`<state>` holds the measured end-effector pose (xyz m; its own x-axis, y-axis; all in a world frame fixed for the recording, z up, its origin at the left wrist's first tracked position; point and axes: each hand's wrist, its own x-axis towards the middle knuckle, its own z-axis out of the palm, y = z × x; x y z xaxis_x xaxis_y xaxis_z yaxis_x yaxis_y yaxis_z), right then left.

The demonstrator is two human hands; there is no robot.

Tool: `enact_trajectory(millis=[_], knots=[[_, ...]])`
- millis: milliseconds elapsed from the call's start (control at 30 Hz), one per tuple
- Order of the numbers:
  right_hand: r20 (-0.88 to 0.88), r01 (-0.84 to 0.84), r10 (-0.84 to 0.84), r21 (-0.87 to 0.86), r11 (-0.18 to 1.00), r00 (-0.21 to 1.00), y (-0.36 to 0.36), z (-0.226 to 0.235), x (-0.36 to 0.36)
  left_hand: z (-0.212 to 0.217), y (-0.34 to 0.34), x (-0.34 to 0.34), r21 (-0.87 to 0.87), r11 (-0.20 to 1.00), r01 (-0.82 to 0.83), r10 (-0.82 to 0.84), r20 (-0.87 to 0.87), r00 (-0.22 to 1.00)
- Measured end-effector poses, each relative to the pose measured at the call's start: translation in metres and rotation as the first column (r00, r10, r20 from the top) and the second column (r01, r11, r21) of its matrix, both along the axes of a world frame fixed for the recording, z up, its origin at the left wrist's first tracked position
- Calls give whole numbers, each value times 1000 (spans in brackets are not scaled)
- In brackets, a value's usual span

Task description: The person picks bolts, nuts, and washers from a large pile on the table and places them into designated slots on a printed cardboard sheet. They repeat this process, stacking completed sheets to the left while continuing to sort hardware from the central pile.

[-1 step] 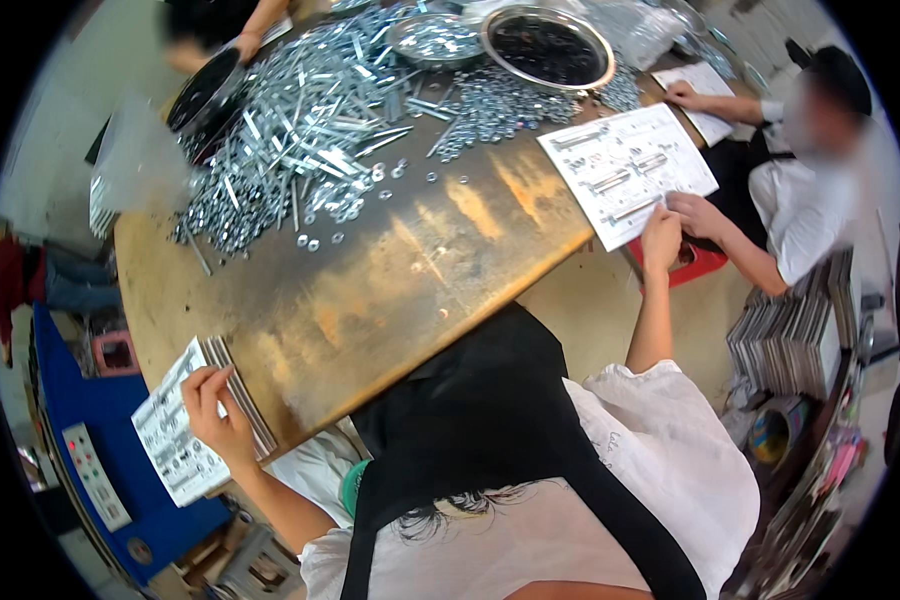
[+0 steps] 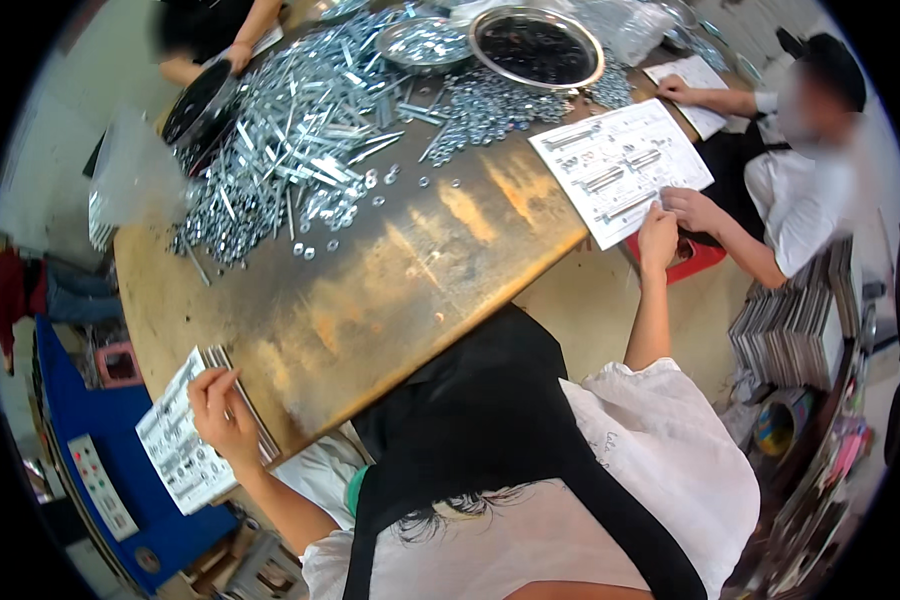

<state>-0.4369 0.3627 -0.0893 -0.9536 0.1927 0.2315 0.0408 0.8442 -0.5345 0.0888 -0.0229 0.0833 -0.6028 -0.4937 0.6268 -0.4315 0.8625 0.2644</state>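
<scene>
My left hand (image 2: 222,412) lies over a stack of white printed cards (image 2: 178,455) at the table's left front edge. Its fingers are slightly bent and apart. On the right, my right hand (image 2: 657,240) pinches the lower edge of a large printed card (image 2: 625,165) with pictures of bolts and fittings. That card partly overhangs the table's edge. A co-worker's hand (image 2: 697,212) is close beside my right hand, at the same card. My right fingertips are small in view.
A heap of shiny metal bolts and sleeves (image 2: 310,130) covers the far table, with loose nuts and washers (image 2: 310,250) at its near side. Behind stand a steel bowl of dark parts (image 2: 600,65) and a bowl of washers (image 2: 425,60). Card stacks (image 2: 785,335) stand at right.
The whole view has shifted slightly. My left hand stays on the card stack, its fingers a little more raised; my right hand stays at the large card's edge.
</scene>
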Motion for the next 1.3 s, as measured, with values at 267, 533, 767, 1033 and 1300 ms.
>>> enact_trajectory(millis=[267, 533, 767, 1033, 1300], knots=[[219, 138, 247, -942, 307, 944, 42, -60, -24, -8, 18, -55, 286, 940, 187, -192, -9, 981], [184, 46, 380, -937, 345, 906, 40, -34, -11, -63, 72, -117, 585, 699, 412, -433, -113, 894], [191, 44, 434, -944, 326, 880, 17, -32, 68, -136, 130, -186, 949, -176, 262, -673, -310, 672], [310, 143, 563, -937, 320, 766, -37, -10, 202, -180, 144, -168, 880, -471, 57, -487, -313, 815], [373, 175, 915, -922, 346, 156, -66, 4, 264, -182, 123, -47, 947, -320, 41, -186, -105, 977]])
